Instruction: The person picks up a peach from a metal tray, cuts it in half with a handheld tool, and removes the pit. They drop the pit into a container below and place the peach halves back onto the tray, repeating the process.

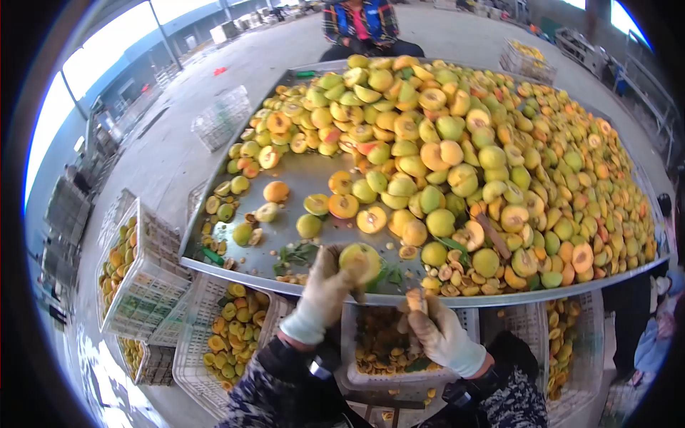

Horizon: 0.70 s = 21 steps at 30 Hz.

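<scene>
Both my hands wear pale, stained gloves at the near edge of a metal table (300, 171). My left hand (325, 292) is closed on a yellow-green fruit (360, 262), just over the table's front lip. To its right, my right hand (439, 332) grips a small orange-brown piece (415, 299) that I cannot make out clearly. Below my hands stands a white crate (348, 349) with fruit scraps in it. A big heap of whole and halved fruit (457, 157) covers much of the table.
Crates of fruit stand at the left (160, 274), below the table (189, 349) and at the lower right (589, 349). A person (364, 28) sits beyond the table's far edge. A green-handled tool (212, 255) lies near the left corner.
</scene>
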Available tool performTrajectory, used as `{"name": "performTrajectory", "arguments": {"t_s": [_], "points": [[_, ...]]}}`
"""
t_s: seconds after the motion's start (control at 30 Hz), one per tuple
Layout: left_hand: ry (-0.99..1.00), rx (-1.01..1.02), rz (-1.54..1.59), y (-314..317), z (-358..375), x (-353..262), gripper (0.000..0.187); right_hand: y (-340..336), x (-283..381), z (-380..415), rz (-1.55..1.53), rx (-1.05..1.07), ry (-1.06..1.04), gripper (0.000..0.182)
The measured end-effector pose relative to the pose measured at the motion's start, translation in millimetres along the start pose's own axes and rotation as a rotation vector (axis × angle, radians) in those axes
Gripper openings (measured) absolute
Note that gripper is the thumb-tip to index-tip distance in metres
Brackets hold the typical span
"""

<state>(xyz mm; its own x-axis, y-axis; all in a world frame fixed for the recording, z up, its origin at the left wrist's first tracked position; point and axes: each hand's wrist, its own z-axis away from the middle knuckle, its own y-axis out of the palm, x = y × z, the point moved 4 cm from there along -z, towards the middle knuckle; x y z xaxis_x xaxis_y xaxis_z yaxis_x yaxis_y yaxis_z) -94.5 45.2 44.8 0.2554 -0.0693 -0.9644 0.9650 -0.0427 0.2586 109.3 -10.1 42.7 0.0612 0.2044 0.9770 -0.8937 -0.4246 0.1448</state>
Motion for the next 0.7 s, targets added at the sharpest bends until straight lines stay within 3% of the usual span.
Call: {"name": "performTrajectory", "arguments": {"t_s": [0.03,0.07,0.1,0.17,0.3,0.37,0.4,0.43,0.5,0.7], "points": [[0.010,-0.005,0.081,20,7,11,0.040,0,0,0,-0.026,0.014,0.009,0.047],[-0.067,-0.036,0.070,36,12,18,0.047,-6,-7,-4,0.181,-0.014,-0.128,0.042],[0.041,-0.002,0.070,44,9,39,0.054,-9,-10,-3,0.210,-0.064,-0.135,0.039],[0.019,0.139,0.116,58,8,52,0.059,-16,-8,-7,0.417,-0.112,-0.307,0.031],[-0.009,0.247,0.172,74,4,60,0.059,-30,-17,-8,0.585,-0.255,-0.320,0.023],[0.050,0.179,0.048,80,6,67,0.059,-33,-24,-7,0.812,-0.255,-0.251,0.025],[0.167,0.172,-0.220,80,6,64,0.058,-32,-23,-8,0.840,-0.306,-0.387,0.022],[0.162,0.176,-0.221,80,6,62,0.058,-32,-21,-8,0.839,-0.309,-0.382,0.022],[0.463,0.138,-0.565,84,10,46,0.057,-33,-13,-8,0.871,-0.257,-0.308,0.024],[0.141,0.295,-0.526,66,-4,58,0.055,-34,-9,-8,1.000,-0.213,-0.211,0.025]]}}
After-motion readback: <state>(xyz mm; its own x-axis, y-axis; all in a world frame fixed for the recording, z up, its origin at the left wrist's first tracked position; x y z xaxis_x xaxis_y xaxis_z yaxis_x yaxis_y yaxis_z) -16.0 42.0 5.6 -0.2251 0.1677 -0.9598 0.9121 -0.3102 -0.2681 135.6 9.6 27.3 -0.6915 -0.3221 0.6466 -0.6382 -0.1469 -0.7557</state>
